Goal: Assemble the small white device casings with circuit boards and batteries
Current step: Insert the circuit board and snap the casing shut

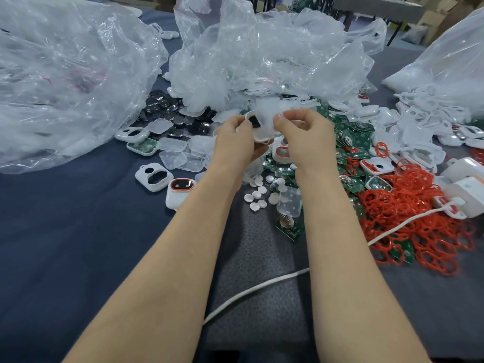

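Nearest me, a white cable (262,284) crosses the dark cloth (78,258) between the forearms. It lies low enough that I judge it won't get in the way.

Just past it, a single green circuit board (289,227) lies beside a scatter of small white discs (258,195). To the left sit a finished unit with a red ring (179,191) and an empty shell (154,176). I take it they are set apart from the loose parts so that done and undone don't get mixed.

Above these I hold the work up off the cloth, probably so I can see the fit. My left hand (235,142) has its fingers curled round the white casing (260,138), cradling it from below with its open face tilted toward the camera. My right hand (305,137) pinches a clear cover (264,121) between thumb and forefinger, right against the casing's top edge. I cannot tell whether it has seated yet.

To the right, the heap of boards (351,142) and the red rings (419,226) lie within easy reach. The dark batteries (170,113) lie to the left, spilling from under the plastic bags (262,56) at the back.
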A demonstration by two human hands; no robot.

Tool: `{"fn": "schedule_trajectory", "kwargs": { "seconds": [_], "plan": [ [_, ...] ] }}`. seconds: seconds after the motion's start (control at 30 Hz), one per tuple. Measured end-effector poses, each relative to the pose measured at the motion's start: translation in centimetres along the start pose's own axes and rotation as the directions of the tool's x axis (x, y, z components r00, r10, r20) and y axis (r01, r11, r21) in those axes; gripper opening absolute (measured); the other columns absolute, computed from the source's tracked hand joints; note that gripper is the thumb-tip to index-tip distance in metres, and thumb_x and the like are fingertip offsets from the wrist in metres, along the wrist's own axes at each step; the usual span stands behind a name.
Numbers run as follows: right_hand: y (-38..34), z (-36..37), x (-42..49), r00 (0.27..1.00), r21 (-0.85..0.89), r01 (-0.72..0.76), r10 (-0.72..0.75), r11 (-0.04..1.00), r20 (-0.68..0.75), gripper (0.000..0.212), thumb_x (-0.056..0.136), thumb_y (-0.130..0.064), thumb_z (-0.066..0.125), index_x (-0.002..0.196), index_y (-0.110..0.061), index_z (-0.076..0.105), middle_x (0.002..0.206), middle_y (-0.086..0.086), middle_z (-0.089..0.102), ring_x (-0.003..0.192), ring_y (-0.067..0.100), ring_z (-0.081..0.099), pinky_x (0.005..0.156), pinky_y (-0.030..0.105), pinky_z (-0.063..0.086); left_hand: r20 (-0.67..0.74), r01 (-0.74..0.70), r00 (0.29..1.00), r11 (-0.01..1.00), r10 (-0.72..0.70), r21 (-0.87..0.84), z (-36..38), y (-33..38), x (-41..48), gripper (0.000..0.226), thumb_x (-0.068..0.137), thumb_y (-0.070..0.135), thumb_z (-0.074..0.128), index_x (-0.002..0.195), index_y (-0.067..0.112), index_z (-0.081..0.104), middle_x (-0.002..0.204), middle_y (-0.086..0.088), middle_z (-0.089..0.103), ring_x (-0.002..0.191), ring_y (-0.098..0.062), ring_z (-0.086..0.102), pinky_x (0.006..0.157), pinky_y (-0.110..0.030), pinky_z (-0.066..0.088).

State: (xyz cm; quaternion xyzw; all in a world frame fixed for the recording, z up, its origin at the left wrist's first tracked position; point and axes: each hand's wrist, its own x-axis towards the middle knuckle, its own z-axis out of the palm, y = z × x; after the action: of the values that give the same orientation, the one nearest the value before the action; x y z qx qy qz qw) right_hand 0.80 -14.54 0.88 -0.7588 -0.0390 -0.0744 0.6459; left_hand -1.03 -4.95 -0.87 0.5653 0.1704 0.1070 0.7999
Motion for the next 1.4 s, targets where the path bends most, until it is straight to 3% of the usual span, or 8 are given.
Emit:
{"fn": "schedule_trajectory", "kwargs": {
  "seconds": [0.27, 0.43, 0.63, 0.73, 0.9, 1.13, 1.3, 1.4],
  "plan": [
    [0.7, 1.1, -0.3, 0.994, -0.198, 0.078, -0.092, 0.977, -0.062, 0.014, 0.083, -0.023, 0.070, 0.076, -0.022, 0.059, 0.067, -0.011, 0.058, 0.064, 0.004, 0.055, 0.066, 0.019, 0.045, -0.029, -0.042, 0.999, 0.998, 0.043, 0.050, 0.5, -0.2, -0.1, 0.027, 0.101, 0.006, 0.037, 0.122, 0.000, 0.052, 0.114, -0.022, 0.062, 0.093, -0.026, 0.064, 0.078, -0.033, 0.058],
    [1.0, 1.5, -0.4, 0.986, -0.296, 0.112, -0.144, 0.949, -0.089, 0.009, 0.084, -0.025, 0.068, 0.079, -0.019, 0.062, 0.063, -0.015, 0.053, 0.066, 0.005, 0.052, 0.068, 0.024, 0.044, -0.037, -0.063, 0.997, 0.996, 0.065, 0.056, 0.7, -0.1, -0.4, 0.029, 0.100, 0.005, 0.035, 0.123, 0.000, 0.053, 0.114, -0.021, 0.063, 0.087, -0.020, 0.063, 0.054, -0.016, 0.053],
    [1.3, 1.6, -0.2, 0.980, -0.314, 0.117, -0.161, 0.942, -0.118, 0.009, 0.084, -0.025, 0.067, 0.080, -0.019, 0.061, 0.064, -0.014, 0.050, 0.064, 0.003, 0.048, 0.060, 0.020, 0.037, -0.050, -0.045, 0.998, 0.999, 0.046, 0.024, 0.8, 0.0, -0.5, 0.028, 0.102, 0.012, 0.035, 0.121, 0.000, 0.053, 0.117, -0.020, 0.062, 0.097, -0.023, 0.063, 0.074, -0.026, 0.056],
    [1.4, 1.6, -0.2, 0.978, -0.320, 0.121, -0.168, 0.940, -0.122, 0.012, 0.085, -0.027, 0.066, 0.079, -0.019, 0.058, 0.066, -0.013, 0.050, 0.063, 0.003, 0.047, 0.056, 0.013, 0.034, -0.041, -0.056, 0.998, 0.998, 0.056, 0.016, 0.8, -0.1, -0.5, 0.029, 0.102, 0.018, 0.040, 0.120, -0.001, 0.053, 0.101, -0.013, 0.064, 0.083, -0.017, 0.065, 0.065, -0.021, 0.056],
    [1.5, 1.7, -0.1, 0.978, -0.334, 0.122, -0.171, 0.935, -0.123, 0.016, 0.086, -0.030, 0.066, 0.086, -0.016, 0.057, 0.071, -0.012, 0.046, 0.069, 0.007, 0.047, 0.058, 0.020, 0.034, -0.031, -0.115, 0.993, 0.990, 0.118, 0.081, 0.7, -0.3, -0.5, 0.026, 0.098, 0.011, 0.050, 0.122, 0.000, 0.052, 0.090, -0.008, 0.066, 0.072, -0.011, 0.066, 0.069, -0.020, 0.057],
    [1.5, 1.7, -0.2, 0.982, -0.293, 0.127, -0.161, 0.948, -0.097, 0.024, 0.083, -0.030, 0.069, 0.092, -0.018, 0.050, 0.073, -0.012, 0.044, 0.066, 0.003, 0.045, 0.062, 0.021, 0.037, -0.073, -0.118, 0.990, 0.990, 0.124, 0.077, 0.3, -0.2, -0.5, 0.023, 0.094, 0.005, 0.056, 0.116, 0.000, 0.053, 0.089, -0.013, 0.067, 0.067, -0.012, 0.067, 0.058, -0.018, 0.055],
    [1.3, 1.6, -0.1, 0.989, -0.276, 0.104, -0.129, 0.956, -0.076, 0.019, 0.086, -0.033, 0.066, 0.095, -0.019, 0.056, 0.093, 0.000, 0.061, 0.086, 0.015, 0.059, 0.081, 0.033, 0.049, -0.050, -0.139, 0.988, 0.982, 0.146, 0.129, 0.3, -0.3, -0.4, 0.021, 0.093, 0.003, 0.055, 0.114, 0.000, 0.056, 0.098, -0.017, 0.068, 0.082, -0.021, 0.069, 0.067, -0.025, 0.059],
    [1.3, 1.5, -0.1, 0.987, -0.272, 0.119, -0.143, 0.955, -0.069, 0.014, 0.088, -0.029, 0.065, 0.092, -0.017, 0.059, 0.085, -0.005, 0.062, 0.083, 0.013, 0.059, 0.080, 0.032, 0.049, -0.021, -0.166, 0.985, 0.971, 0.172, 0.170, 0.3, -0.4, -0.4, 0.021, 0.094, 0.003, 0.054, 0.114, 0.002, 0.057, 0.100, -0.016, 0.069, 0.082, -0.020, 0.070, 0.066, -0.024, 0.059]
  ]
}}
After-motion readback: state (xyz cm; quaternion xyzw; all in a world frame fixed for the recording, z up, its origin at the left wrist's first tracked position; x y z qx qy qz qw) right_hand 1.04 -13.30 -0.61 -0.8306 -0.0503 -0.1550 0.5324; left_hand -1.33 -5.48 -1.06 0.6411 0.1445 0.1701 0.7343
